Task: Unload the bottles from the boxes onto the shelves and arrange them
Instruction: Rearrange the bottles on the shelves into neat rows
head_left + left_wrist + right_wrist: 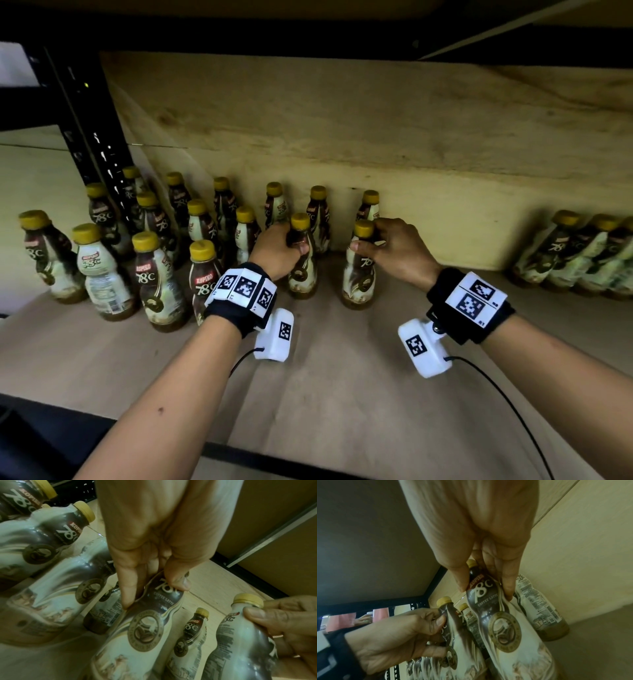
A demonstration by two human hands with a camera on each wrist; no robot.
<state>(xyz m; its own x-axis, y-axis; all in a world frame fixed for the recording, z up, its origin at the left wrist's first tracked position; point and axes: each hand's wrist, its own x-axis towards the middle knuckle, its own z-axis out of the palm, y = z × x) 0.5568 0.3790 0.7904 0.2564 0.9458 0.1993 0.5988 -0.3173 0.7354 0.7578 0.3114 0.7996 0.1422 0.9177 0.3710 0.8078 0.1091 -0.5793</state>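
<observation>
Left hand (279, 248) grip clamped on neck of one bottle (303, 270); right hand (394, 251) grip clamped on another bottle (359, 274). Both stand upright on the shelf (342, 394), beside rows of bottles (154, 240).

Two coffee bottles with yellow caps stand upright on the wooden shelf (342, 359). The left-held bottle (302, 270) stands just right of the bottle group (154, 246). The right-held bottle (359, 274) stands further right of that group, apart from it.
</observation>
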